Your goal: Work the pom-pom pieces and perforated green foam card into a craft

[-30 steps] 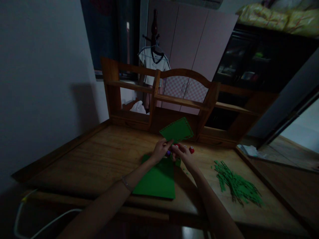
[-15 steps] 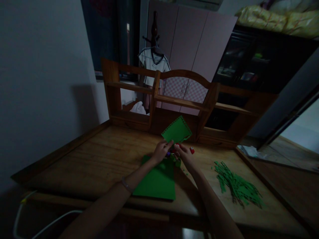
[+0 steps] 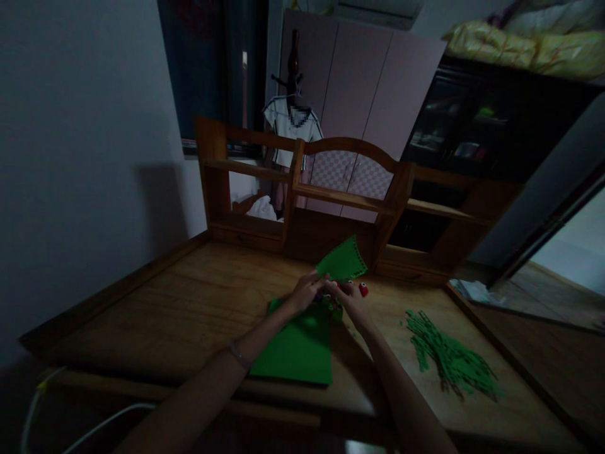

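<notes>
My left hand (image 3: 305, 291) pinches the near corner of a small green sheet with punched edges (image 3: 343, 260), which stands tilted above the wooden desk (image 3: 179, 302). My right hand (image 3: 350, 301) is closed right beside it, fingers on the same corner and on a small red and purple tool I cannot make out well (image 3: 363, 289). Both hands hover over the far end of a larger flat green sheet (image 3: 297, 347) lying on the desk.
A heap of thin green strips (image 3: 447, 356) lies on the desk at the right. A wooden shelf unit (image 3: 331, 189) stands along the back edge. A white cable (image 3: 70, 429) hangs at the near left. A wall is at the left.
The small green sheet has turned and dropped lower, showing less of its face. Both hands stay together at its corner. The view has shifted slightly.
</notes>
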Available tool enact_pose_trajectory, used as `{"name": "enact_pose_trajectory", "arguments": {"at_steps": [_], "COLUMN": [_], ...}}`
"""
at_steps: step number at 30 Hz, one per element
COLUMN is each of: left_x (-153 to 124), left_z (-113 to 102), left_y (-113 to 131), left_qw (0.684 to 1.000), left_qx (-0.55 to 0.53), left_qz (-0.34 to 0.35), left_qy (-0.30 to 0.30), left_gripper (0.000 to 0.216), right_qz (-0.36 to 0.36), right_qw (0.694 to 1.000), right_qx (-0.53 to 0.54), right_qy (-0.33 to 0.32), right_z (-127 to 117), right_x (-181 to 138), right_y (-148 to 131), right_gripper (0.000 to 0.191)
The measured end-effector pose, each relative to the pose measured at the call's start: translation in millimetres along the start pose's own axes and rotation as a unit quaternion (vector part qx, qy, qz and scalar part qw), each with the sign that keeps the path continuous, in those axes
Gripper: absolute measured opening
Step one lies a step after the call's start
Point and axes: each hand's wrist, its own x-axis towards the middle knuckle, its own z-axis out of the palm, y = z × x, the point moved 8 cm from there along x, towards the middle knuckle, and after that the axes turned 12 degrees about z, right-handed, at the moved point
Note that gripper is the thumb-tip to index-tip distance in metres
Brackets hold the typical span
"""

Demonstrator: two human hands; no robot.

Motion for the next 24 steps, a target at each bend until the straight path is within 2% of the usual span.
{"name": "enact_pose_trajectory", "arguments": {"at_steps": [12, 20, 24], "left_x": [-1, 0, 0], "left_z": [-2, -1, -2], "left_y": [0, 6, 4], "left_qw": [1.0, 1.0, 1.0], "left_qx": [-0.007, -0.004, 0.009], "left_qz": [-0.019, 0.0, 0.009], "left_qy": [0.013, 0.002, 0.001], "left_gripper": [0.036, 0.037, 0.038], "right_qz": [-0.009, 0.008, 0.002], "right_qw": [0.999, 0.999, 0.998], "right_qx": [0.039, 0.052, 0.054], "right_qy": [-0.028, -0.013, -0.034], "right_z": [1, 0, 1], "right_x": [3, 7, 5], "right_y": [2, 9, 6], "right_gripper": [0.046, 0.048, 0.048]}}
